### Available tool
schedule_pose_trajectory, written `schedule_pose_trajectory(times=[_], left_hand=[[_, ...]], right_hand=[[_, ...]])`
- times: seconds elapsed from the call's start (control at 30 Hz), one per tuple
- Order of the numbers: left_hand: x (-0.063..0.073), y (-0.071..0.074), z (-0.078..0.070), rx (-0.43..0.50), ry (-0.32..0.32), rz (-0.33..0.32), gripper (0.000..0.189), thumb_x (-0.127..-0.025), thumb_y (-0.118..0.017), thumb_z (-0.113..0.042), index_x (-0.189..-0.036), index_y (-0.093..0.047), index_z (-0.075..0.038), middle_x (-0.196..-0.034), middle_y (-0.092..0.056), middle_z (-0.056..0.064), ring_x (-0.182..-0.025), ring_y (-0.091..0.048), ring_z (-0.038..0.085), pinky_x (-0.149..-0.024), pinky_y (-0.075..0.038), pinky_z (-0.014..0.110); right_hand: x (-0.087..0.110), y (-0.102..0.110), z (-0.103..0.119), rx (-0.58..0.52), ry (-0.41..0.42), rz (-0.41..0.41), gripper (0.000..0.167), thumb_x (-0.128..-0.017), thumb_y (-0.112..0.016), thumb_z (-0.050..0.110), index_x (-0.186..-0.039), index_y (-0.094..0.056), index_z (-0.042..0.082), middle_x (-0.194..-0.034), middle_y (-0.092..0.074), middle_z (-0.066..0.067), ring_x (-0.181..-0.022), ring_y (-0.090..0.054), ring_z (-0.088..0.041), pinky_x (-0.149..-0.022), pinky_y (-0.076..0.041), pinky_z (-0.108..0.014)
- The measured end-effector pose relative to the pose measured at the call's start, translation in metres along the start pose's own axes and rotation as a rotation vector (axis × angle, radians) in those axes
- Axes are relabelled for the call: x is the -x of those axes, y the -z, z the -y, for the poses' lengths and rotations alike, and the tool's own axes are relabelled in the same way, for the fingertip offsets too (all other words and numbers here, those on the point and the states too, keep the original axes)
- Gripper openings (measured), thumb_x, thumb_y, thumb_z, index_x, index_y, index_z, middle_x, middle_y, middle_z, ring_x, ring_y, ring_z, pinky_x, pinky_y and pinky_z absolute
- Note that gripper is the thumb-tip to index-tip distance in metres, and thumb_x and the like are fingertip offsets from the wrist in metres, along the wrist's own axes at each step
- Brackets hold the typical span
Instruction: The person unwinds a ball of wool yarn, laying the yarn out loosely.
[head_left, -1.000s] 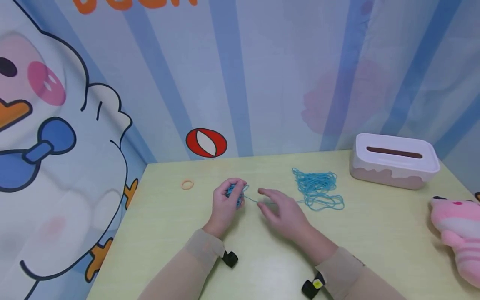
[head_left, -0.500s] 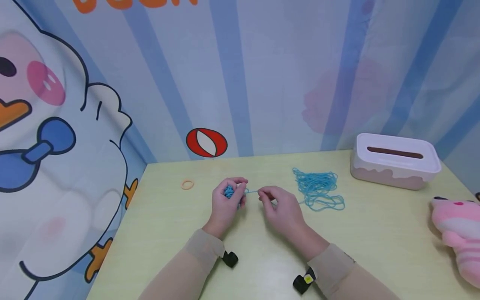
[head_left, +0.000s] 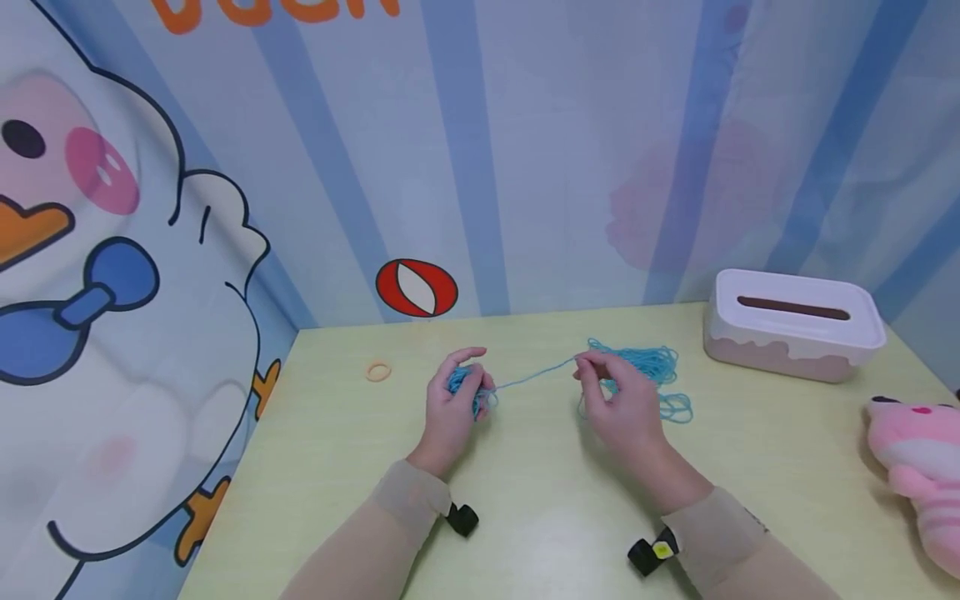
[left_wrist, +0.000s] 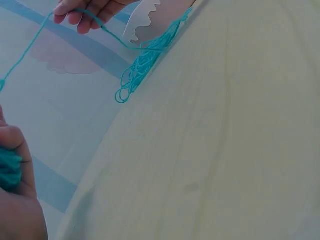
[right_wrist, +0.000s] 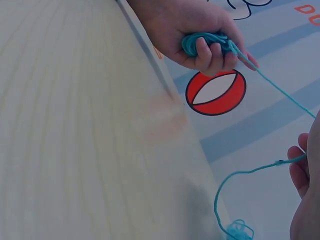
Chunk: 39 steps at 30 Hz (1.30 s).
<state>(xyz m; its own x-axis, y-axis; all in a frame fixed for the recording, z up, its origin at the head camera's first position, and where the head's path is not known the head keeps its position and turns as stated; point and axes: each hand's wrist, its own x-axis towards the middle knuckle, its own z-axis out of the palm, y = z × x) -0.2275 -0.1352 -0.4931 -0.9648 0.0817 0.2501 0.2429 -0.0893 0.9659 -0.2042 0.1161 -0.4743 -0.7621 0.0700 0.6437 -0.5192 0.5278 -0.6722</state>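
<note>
My left hand point(head_left: 448, 408) grips a small wound bundle of blue yarn point(right_wrist: 205, 44), its fingers curled round it. From that bundle a strand of yarn point(head_left: 534, 377) runs tight and slightly upward to my right hand point(head_left: 624, 408), which pinches it between thumb and fingers. Past the right hand the strand hangs slack, as the right wrist view shows, and leads to a loose heap of blue yarn point(head_left: 652, 364) on the table. In the head view the right hand partly covers that heap.
An orange ring point(head_left: 378, 371) lies on the table point(head_left: 525, 517) left of the hands. A white and pinkish tissue box point(head_left: 795, 329) stands at the back right, with a pink plush toy point(head_left: 917, 475) at the right edge. A printed curtain point(head_left: 555, 167) hangs behind.
My right hand first closed its thumb and fingers on the strand, then moved right and slightly up, drawing it out longer. The left hand has kept its hold on the bundle.
</note>
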Motion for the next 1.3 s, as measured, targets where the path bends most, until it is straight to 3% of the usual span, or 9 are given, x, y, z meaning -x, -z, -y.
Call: schedule_pose_trajectory(times=[0.07, 0.17, 0.33, 0.47, 0.7, 0.87, 1.0, 1.17, 1.3], left_hand=[[-0.001, -0.001, 0.000, -0.008, -0.013, -0.004, 0.025, -0.116, -0.057, -0.020, -0.135, -0.067, -0.007, -0.085, -0.064, 0.001, -0.059, -0.052, 0.013, -0.054, -0.047, 0.021], [-0.001, 0.000, 0.000, -0.030, -0.019, 0.000, 0.036, -0.117, -0.054, -0.026, -0.129, -0.068, 0.004, -0.074, -0.056, 0.000, -0.056, -0.051, 0.013, -0.053, -0.046, 0.021], [-0.001, 0.002, -0.001, -0.056, 0.071, -0.015, 0.060, -0.119, -0.039, -0.047, -0.117, -0.072, 0.003, -0.069, -0.053, 0.001, -0.056, -0.048, 0.016, -0.054, -0.046, 0.024], [-0.002, 0.003, 0.001, -0.073, 0.055, -0.038, 0.049, -0.119, -0.048, -0.038, -0.118, -0.073, 0.004, -0.071, -0.052, 0.003, -0.054, -0.046, 0.017, -0.053, -0.045, 0.025], [-0.002, 0.003, 0.004, -0.062, -0.001, -0.054, 0.036, -0.114, -0.063, -0.026, -0.117, -0.066, 0.010, -0.090, -0.067, 0.011, -0.058, -0.053, 0.013, -0.054, -0.048, 0.021], [-0.001, 0.003, 0.003, -0.049, -0.019, -0.079, 0.028, -0.114, -0.061, -0.023, -0.111, -0.060, 0.005, -0.077, -0.059, 0.000, -0.059, -0.054, 0.017, -0.054, -0.047, 0.021], [-0.001, 0.002, 0.001, -0.068, -0.036, -0.124, 0.018, -0.114, -0.061, -0.021, -0.112, -0.061, -0.003, -0.079, -0.056, -0.001, -0.062, -0.052, 0.016, -0.057, -0.048, 0.021], [0.000, 0.002, 0.000, -0.106, -0.007, -0.139, 0.026, -0.109, -0.069, -0.020, -0.130, -0.061, -0.004, -0.105, -0.062, 0.000, -0.079, -0.058, 0.016, -0.065, -0.055, 0.020], [-0.001, 0.001, 0.000, -0.113, 0.029, -0.099, 0.030, -0.110, -0.070, -0.024, -0.137, -0.064, -0.014, -0.114, -0.067, 0.004, -0.081, -0.061, 0.019, -0.066, -0.057, 0.020]], right_hand=[[-0.002, 0.008, -0.006, -0.003, -0.002, -0.029, 0.010, -0.101, -0.076, 0.005, -0.110, -0.079, 0.000, -0.091, -0.082, -0.009, -0.087, -0.079, -0.022, -0.083, -0.049, -0.004], [-0.005, 0.020, -0.014, -0.009, 0.012, -0.080, 0.009, -0.100, -0.076, 0.001, -0.107, -0.079, -0.002, -0.088, -0.082, -0.012, -0.085, -0.074, -0.001, -0.083, -0.049, -0.003], [-0.007, 0.041, -0.023, -0.005, 0.003, -0.118, 0.008, -0.101, -0.074, 0.000, -0.106, -0.078, -0.005, -0.086, -0.081, -0.017, -0.088, -0.058, 0.028, -0.086, -0.046, 0.001], [-0.005, 0.056, -0.029, 0.025, -0.044, -0.107, 0.010, -0.103, -0.072, 0.002, -0.108, -0.079, -0.005, -0.087, -0.081, -0.018, -0.086, -0.056, 0.030, -0.082, -0.046, 0.002], [-0.006, 0.082, -0.040, 0.087, -0.156, -0.119, 0.016, -0.107, -0.069, 0.010, -0.110, -0.079, -0.002, -0.091, -0.081, -0.018, -0.083, -0.057, 0.029, -0.074, -0.044, 0.001], [-0.007, 0.099, -0.046, 0.154, -0.250, -0.109, 0.020, -0.108, -0.068, 0.017, -0.114, -0.080, 0.001, -0.099, -0.081, -0.020, -0.081, -0.054, 0.028, -0.074, -0.044, 0.003], [-0.006, 0.111, -0.053, 0.237, -0.332, -0.008, 0.026, -0.109, -0.066, 0.025, -0.118, -0.080, 0.004, -0.105, -0.081, -0.020, -0.082, -0.056, 0.017, -0.074, -0.043, -0.001], [-0.004, 0.117, -0.065, 0.362, -0.412, 0.202, 0.034, -0.110, -0.064, 0.030, -0.122, -0.080, 0.002, -0.111, -0.078, -0.021, -0.090, -0.069, -0.022, -0.074, -0.048, -0.024], [-0.003, 0.114, -0.074, 0.405, -0.436, 0.348, 0.035, -0.108, -0.068, 0.029, -0.123, -0.080, 0.000, -0.114, -0.078, -0.025, -0.098, -0.072, -0.038, -0.075, -0.051, -0.041]])
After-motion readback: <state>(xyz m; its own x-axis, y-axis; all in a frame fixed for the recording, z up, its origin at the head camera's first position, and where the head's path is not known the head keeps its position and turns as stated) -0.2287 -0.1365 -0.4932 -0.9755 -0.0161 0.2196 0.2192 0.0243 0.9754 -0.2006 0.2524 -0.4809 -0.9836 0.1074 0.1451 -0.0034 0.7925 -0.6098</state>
